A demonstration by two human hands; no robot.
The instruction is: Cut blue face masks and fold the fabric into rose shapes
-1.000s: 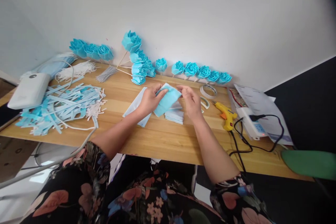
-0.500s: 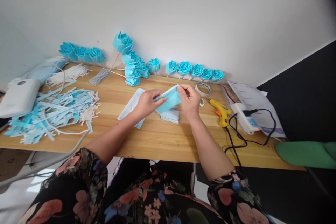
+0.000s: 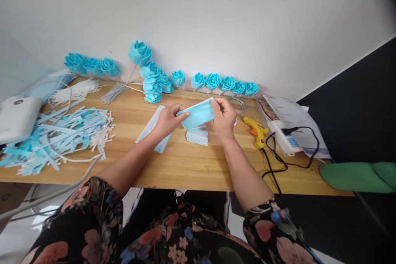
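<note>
A light-blue piece of mask fabric is stretched between my two hands above the table. My left hand pinches its left end between thumb and fingers. The upper right corner is gripped by my right hand. Beneath the fabric lies a small stack of folded pale pieces. Flat pale-blue sheets rest on the table, partly covered by my left hand and wrist.
Blue fabric roses line the wall at the back. On the left are cut strips, a white device and grey wires. To the right sit a tape roll, a yellow glue gun and a power strip with black cables.
The fabric has been pulled out wider and flatter between my hands, so more of its blue face shows. The small stack under it is more visible. The whole view has shifted slightly.
</note>
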